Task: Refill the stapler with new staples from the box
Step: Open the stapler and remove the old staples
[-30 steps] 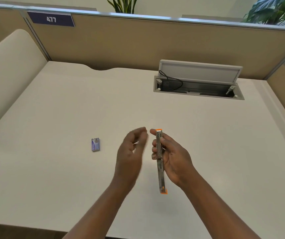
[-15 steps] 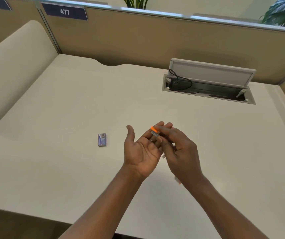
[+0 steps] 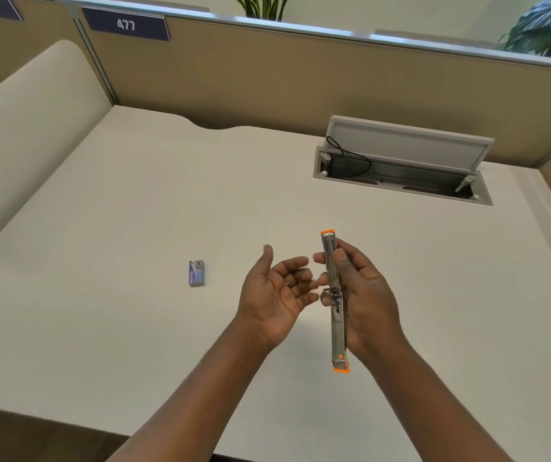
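Right hand (image 3: 364, 295) fingers pinch the stapler (image 3: 334, 301) — left hand (image 3: 274, 295) fingers spread, empty — staple box (image 3: 196, 272) apart

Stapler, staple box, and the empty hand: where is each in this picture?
stapler (image 3: 329, 258), head view, upper metal body.
staple box (image 3: 196, 273), head view, middle of its top face.
left hand (image 3: 272, 295), head view, open palm.

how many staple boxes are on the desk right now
1. The staple box lies flat on the desk, apart from and left of the open left hand. No others show.
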